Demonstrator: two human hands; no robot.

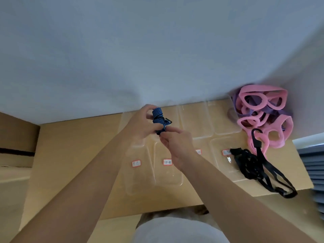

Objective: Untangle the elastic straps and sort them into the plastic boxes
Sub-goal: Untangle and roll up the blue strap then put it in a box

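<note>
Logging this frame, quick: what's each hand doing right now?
Left hand: grips the bundled blue striped strap.
Right hand: pinches that strap's lower end.

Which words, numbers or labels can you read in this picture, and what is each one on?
First sticker, on a clear plastic box: handwritten, too blurred.
Second sticker: too blurred.
Third sticker, partly behind the right hand: too blurred.
Fourth sticker, beside the black straps: too blurred.
No other text.

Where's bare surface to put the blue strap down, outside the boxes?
Widest bare patch: cardboard top left of the clear boxes, out to its left edge. Narrow strip along the near edge. Crowded on the right: pink and purple straps at the back, black straps over the rightmost box.
</note>
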